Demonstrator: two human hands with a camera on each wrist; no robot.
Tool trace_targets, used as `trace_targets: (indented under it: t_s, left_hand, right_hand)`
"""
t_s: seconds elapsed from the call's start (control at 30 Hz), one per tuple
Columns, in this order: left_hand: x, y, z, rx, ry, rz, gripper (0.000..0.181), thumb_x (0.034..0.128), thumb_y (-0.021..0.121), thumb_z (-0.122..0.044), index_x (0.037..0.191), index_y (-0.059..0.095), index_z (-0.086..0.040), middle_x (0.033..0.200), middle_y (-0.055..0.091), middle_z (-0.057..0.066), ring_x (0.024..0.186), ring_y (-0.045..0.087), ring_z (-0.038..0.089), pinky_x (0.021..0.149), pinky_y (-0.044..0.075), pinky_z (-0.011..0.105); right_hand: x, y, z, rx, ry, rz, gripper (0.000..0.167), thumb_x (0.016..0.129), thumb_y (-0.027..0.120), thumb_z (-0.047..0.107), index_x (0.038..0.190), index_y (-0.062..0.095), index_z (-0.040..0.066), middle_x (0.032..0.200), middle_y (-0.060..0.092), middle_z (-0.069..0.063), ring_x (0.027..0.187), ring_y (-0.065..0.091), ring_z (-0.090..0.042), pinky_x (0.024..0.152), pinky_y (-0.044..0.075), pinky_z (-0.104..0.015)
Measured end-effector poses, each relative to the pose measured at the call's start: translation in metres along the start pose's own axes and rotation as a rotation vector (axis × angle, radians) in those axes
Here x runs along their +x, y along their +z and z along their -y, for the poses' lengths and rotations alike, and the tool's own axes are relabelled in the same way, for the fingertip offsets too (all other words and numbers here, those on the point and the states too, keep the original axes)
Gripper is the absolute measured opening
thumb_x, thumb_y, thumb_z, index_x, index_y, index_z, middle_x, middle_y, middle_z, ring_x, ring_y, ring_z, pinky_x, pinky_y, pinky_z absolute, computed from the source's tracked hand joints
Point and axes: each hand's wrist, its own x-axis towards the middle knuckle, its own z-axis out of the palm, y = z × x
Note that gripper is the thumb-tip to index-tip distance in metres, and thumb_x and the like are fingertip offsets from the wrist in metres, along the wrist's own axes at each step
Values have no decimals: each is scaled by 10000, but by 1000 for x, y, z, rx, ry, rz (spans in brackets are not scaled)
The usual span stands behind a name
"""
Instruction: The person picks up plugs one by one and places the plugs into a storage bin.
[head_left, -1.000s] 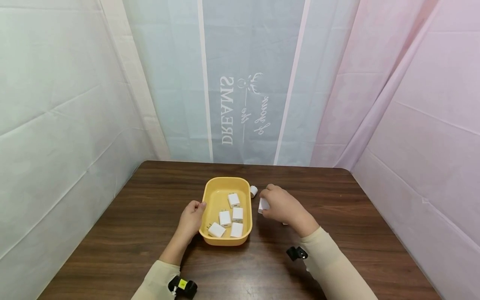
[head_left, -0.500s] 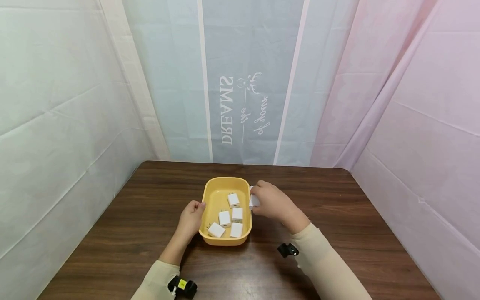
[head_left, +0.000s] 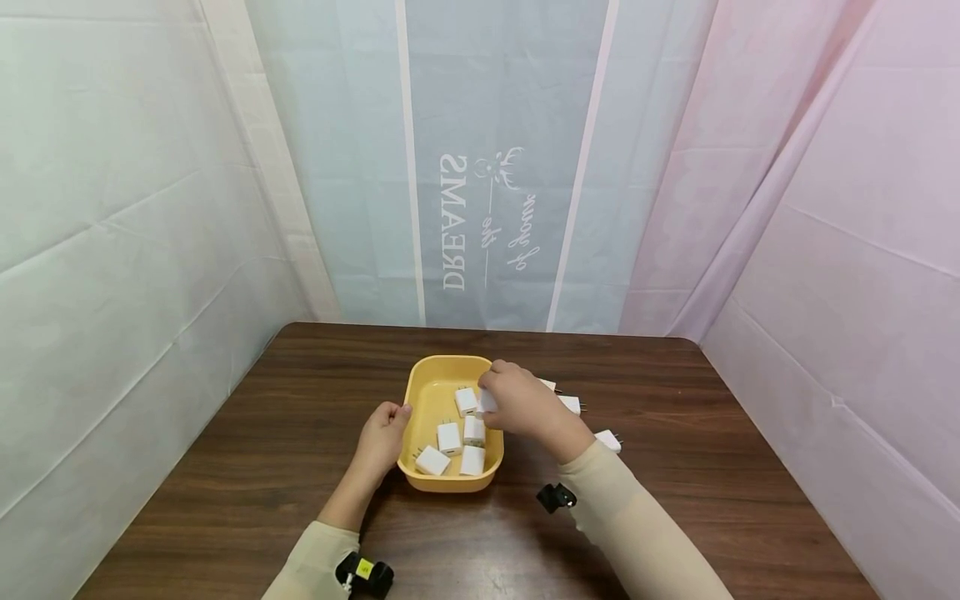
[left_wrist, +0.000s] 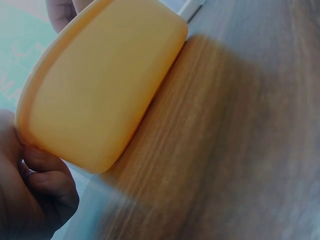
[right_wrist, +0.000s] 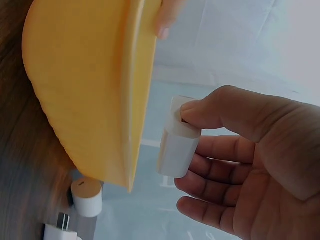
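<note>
My left hand pinches the left rim of a yellow plastic basket between thumb and fingers. Several white plug-in chargers lie in the basket, toward its right and near sides. In the right wrist view, my right hand holds another white charger between thumb and fingers. From the head view, that hand and its charger are above the basket's right rim, and the fingers partly cover the charger. The left wrist view shows the basket's outer wall and my curled fingers at its rim.
Right of the basket, more white chargers lie on the dark wooden table, partly behind my right hand and arm. Close to the basket wall stands a rounded white charger. Cloth curtains enclose the table.
My right hand has carried the charger leftward from the table to above the basket's right rim. More chargers on the table have come into sight behind it. My left hand stays at the rim.
</note>
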Motion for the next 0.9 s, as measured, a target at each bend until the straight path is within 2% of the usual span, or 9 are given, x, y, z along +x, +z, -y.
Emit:
trace_targets:
  t_s: [0.27,0.57,0.9]
  left_hand:
    - [-1,-1,-1,2,-23,10,371,1105,462,-350,1114,566,6,821,588,99,644,575,177,532,488,276]
    - [2,-1,-4,6,-7,-2,345,1102,472,-327,1078,559,6,797,569,96,642,568,186,531,481,277]
    - [2,-1,-5,12,-16,3,352,1104,462,-344,1066,548,-5,779,557,73,630,559,170,524,478,277]
  right_hand:
    - [9,5,11,3,-8,49,397,849,812,295,1155,724,58,1097,634,-68,978,607,-216,882,537,-386]
    - [16,10,21,5,-20,35,424,842,830,323,1171,728,77,1091,624,-55,896,585,-161,810,538,-353]
    - [27,16,31,-14,-34,72,444,855,835,332,1210,719,92,1096,654,-35,936,592,-142,828,537,-302]
